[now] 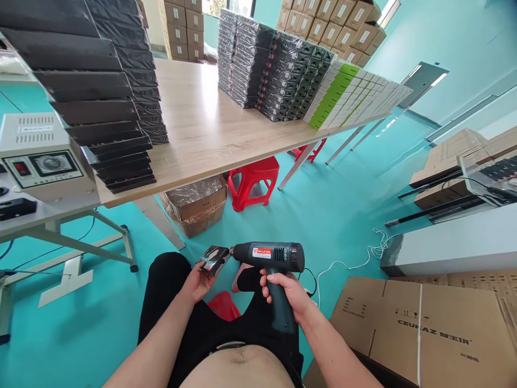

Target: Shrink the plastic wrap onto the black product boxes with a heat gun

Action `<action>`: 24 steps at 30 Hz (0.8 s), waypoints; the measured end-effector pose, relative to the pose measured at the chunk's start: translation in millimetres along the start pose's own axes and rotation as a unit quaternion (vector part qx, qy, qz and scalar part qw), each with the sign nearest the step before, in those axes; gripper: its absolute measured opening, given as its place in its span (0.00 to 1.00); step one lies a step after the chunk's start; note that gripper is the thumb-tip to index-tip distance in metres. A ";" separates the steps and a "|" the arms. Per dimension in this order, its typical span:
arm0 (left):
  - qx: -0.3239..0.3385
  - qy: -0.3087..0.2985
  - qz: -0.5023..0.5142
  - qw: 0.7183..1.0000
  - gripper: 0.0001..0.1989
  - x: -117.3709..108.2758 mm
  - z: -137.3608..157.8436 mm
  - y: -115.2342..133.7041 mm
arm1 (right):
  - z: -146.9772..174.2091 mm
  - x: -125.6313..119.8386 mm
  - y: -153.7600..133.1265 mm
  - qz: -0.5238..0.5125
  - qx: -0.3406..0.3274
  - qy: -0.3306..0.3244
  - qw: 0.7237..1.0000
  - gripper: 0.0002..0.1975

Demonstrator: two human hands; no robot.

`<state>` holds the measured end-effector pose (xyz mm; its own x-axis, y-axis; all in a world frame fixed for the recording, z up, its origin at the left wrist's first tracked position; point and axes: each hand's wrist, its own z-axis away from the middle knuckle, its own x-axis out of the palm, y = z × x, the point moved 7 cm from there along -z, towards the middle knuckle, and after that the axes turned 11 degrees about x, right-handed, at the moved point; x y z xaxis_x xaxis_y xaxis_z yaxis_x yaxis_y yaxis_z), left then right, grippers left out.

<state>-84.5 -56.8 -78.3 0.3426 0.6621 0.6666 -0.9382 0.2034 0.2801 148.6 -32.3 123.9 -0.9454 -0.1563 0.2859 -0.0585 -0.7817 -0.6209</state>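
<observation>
A dark green heat gun (269, 257) with a red and white label is gripped by its handle in my right hand (287, 291). Its metal nozzle points left, close to a small black box (214, 260) with a pale picture on its face. My left hand (198, 283) holds that box from below and the side, tilted above my lap. A shiny surface on the box suggests clear film. From the gap between nozzle and box I cannot tell whether they touch.
A wooden table (189, 116) bears stacks of black boxes (283, 70) and white-green boxes (347, 97). At left stands a beige machine (44, 156). A red stool (254, 180) and open carton (197, 207) sit underneath. Large cartons (404, 328) and a white cord (343, 262) lie right.
</observation>
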 end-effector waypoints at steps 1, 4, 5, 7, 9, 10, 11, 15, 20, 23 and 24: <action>-0.001 0.003 -0.001 1.000 0.16 -0.4 0.1 -0.2 | -2.1 1.7 -0.6 -0.002 -0.003 0.002 1.000 0.14; 0.000 0.004 -0.003 1.000 0.15 -0.3 2.2 0.5 | -6.1 5.5 -2.1 -0.007 -0.013 0.013 1.000 0.13; 0.003 0.002 -0.001 1.000 0.15 -0.1 2.7 1.2 | -5.9 7.1 -1.7 -0.006 -0.011 0.013 1.000 0.14; 0.016 0.003 0.008 1.000 0.13 -1.0 2.1 3.3 | -2.3 12.5 0.3 0.014 -0.001 -0.002 1.000 0.14; 0.030 0.010 0.021 0.999 0.13 -3.0 -0.3 4.6 | 4.6 21.2 5.7 0.063 0.020 -0.037 0.997 0.14; 0.032 0.011 0.026 0.999 0.13 -3.8 -1.6 4.4 | 8.7 25.8 9.6 0.093 0.032 -0.058 0.993 0.13; 0.031 0.011 0.028 0.999 0.14 -4.1 -2.6 4.0 | 12.8 29.7 13.7 0.122 0.042 -0.077 0.989 0.12; 0.019 0.010 0.030 0.999 0.16 -1.1 -0.8 3.3 | 22.7 29.4 22.2 0.179 0.044 -0.090 0.979 0.10; 0.024 0.017 0.040 0.999 0.17 6.1 7.7 8.0 | 26.0 7.4 20.8 0.144 0.053 -0.041 0.987 0.13; 0.030 0.025 0.023 0.999 0.14 6.3 7.9 6.4 | 30.8 3.2 19.9 0.123 0.057 -0.053 0.989 0.14; 0.037 0.028 0.010 0.999 0.12 5.7 7.3 5.9 | 32.3 2.4 20.5 0.118 0.060 -0.056 0.990 0.14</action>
<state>-87.7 -57.1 -67.7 0.3177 0.7055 0.6335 -0.9380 0.1361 0.3188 155.5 -68.2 135.4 -0.8862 -0.4044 0.2260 0.2052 -0.7801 -0.5911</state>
